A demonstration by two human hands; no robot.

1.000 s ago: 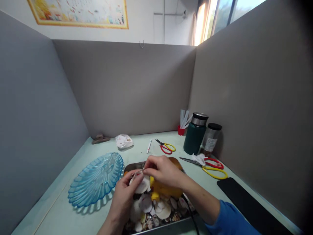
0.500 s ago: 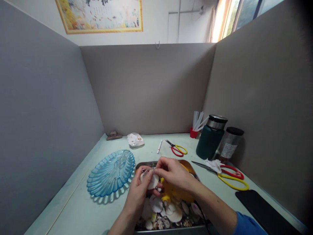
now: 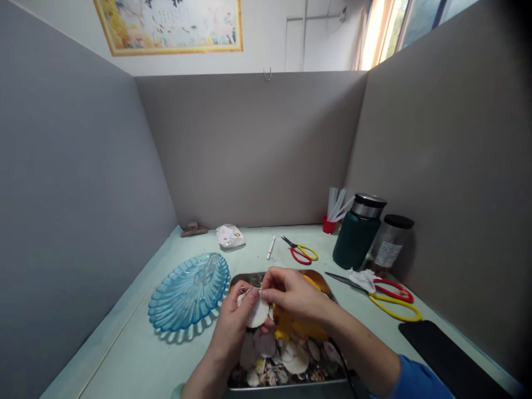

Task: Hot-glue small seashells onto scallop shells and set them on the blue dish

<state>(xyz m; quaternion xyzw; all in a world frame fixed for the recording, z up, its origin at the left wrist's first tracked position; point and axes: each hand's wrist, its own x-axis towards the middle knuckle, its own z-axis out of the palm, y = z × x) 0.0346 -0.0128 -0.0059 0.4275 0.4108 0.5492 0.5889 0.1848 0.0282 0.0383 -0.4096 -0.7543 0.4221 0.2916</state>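
Note:
My left hand (image 3: 238, 310) is closed on a flat white shell (image 3: 258, 314), with the thumb across its face. At the shell's upper edge my right hand (image 3: 286, 293) pinches a thin, pale strand, too fine to name surely. Both hands are above a metal tray (image 3: 286, 386) holding several white and brown shells (image 3: 296, 359). A yellow glue gun (image 3: 297, 324) lies in the tray, partly hidden under my right hand and forearm, with a black cord at its right.
Left of the tray sits a blue shell-shaped dish (image 3: 189, 293). Small scissors (image 3: 302, 254), a white stick (image 3: 271, 247) and a packet (image 3: 230, 236) lie behind. Rightward are large scissors (image 3: 394, 307), a green flask (image 3: 358, 233), a jar (image 3: 388, 244) and a black phone (image 3: 449, 354).
The shell in my left hand has tilted and dropped slightly, showing more of its face. My right fingers have shifted a little left at its edge.

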